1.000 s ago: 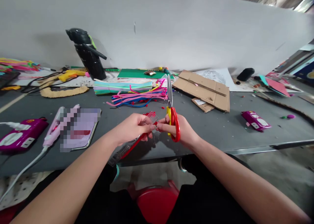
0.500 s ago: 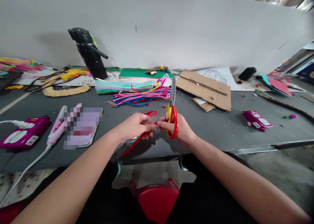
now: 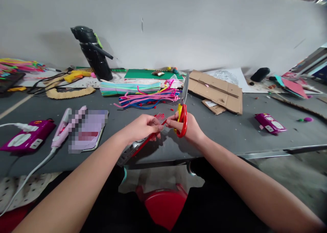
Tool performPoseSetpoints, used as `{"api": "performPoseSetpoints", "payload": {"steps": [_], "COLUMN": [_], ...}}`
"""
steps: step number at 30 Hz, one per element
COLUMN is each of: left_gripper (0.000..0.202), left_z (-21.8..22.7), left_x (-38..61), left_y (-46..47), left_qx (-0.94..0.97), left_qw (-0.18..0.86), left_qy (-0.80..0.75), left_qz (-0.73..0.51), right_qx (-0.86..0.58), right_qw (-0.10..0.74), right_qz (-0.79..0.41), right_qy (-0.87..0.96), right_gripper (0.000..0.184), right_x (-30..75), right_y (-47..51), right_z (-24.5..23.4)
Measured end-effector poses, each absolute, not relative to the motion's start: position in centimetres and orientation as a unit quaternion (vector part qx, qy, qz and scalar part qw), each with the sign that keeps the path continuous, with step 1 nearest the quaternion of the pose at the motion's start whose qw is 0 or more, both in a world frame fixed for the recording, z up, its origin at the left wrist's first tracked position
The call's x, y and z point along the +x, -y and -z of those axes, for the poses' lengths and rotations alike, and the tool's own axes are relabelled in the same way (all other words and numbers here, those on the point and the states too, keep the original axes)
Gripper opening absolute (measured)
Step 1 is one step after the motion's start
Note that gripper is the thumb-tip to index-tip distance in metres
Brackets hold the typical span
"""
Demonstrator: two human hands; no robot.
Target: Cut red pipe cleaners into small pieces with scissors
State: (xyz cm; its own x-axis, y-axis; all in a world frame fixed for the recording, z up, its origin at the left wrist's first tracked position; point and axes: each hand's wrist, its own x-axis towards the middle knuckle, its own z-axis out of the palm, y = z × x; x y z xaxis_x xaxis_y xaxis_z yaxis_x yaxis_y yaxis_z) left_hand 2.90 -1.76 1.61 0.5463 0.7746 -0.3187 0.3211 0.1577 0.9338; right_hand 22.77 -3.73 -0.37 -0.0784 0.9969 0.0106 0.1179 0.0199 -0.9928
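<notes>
Near the table's front edge, my left hand (image 3: 144, 127) is closed, its thumb and fingers pinching a red pipe cleaner (image 3: 164, 122) whose short end sticks out towards my right hand. My right hand (image 3: 189, 125) is closed around scissors (image 3: 183, 119) with red and yellow handles, blades pointing up and away. Its thumb and forefinger meet close to the red end; whether they touch it I cannot tell. Beneath my left hand lies a long grey, patterned object (image 3: 129, 153) with a red edge, partly hidden. Small red bits (image 3: 160, 116) lie just beyond my fingers.
Bundled pipe cleaners (image 3: 150, 98) and cardboard (image 3: 217, 91) lie beyond my hands. A phone (image 3: 89, 130), a pink corded tool (image 3: 62, 129) and a purple power block (image 3: 28, 136) are at left. A black flask (image 3: 94, 52) stands behind. Another purple block (image 3: 270, 123) lies right.
My right hand and the scissors have shifted slightly right and up, and a small gap shows between the two hands' fingertips. The view has tilted down a little.
</notes>
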Motion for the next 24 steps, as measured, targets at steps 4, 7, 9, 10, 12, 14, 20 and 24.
{"api": "performPoseSetpoints", "payload": {"steps": [4, 7, 9, 10, 12, 14, 20, 24], "left_gripper": [0.037, 0.036, 0.034, 0.033, 0.031, 0.029, 0.029, 0.03], "left_z": [-1.7, -2.0, -2.3, -2.5, -2.9, -3.2, -3.0, -3.0], "left_x": [3.1, 3.0, 2.5, 2.2, 1.3, 0.2, -2.0, -2.5], "left_y": [2.0, 1.9, 1.5, 1.3, 0.6, -0.2, -2.5, -3.0], "left_qx": [0.625, 0.623, 0.623, 0.625, 0.63, 0.63, 0.602, 0.584], "left_qw": [0.615, 0.617, 0.613, 0.605, 0.586, 0.572, 0.553, 0.553], "left_qy": [-0.443, -0.441, -0.444, -0.448, -0.458, -0.468, -0.504, -0.515], "left_qz": [-0.186, -0.192, -0.199, -0.206, -0.223, -0.239, -0.278, -0.297], "right_qx": [-0.507, -0.512, -0.516, -0.517, -0.521, -0.524, -0.49, -0.463], "right_qw": [0.454, 0.446, 0.428, 0.412, 0.361, 0.306, 0.235, 0.188], "right_qz": [-0.484, -0.498, -0.517, -0.529, -0.551, -0.573, -0.613, -0.61], "right_qy": [0.551, 0.539, 0.532, 0.532, 0.543, 0.551, 0.573, 0.615], "right_gripper": [0.02, 0.024, 0.03, 0.034, 0.04, 0.045, 0.053, 0.056], "right_x": [22.7, 22.8, 23.1, 23.3, 23.9, 24.3, 24.3, 24.4], "right_y": [3.8, 3.8, 3.8, 3.7, 3.6, 3.5, 3.9, 4.1], "right_z": [0.4, -0.2, -0.4, -0.5, -0.5, -0.3, -0.6, -0.9]}}
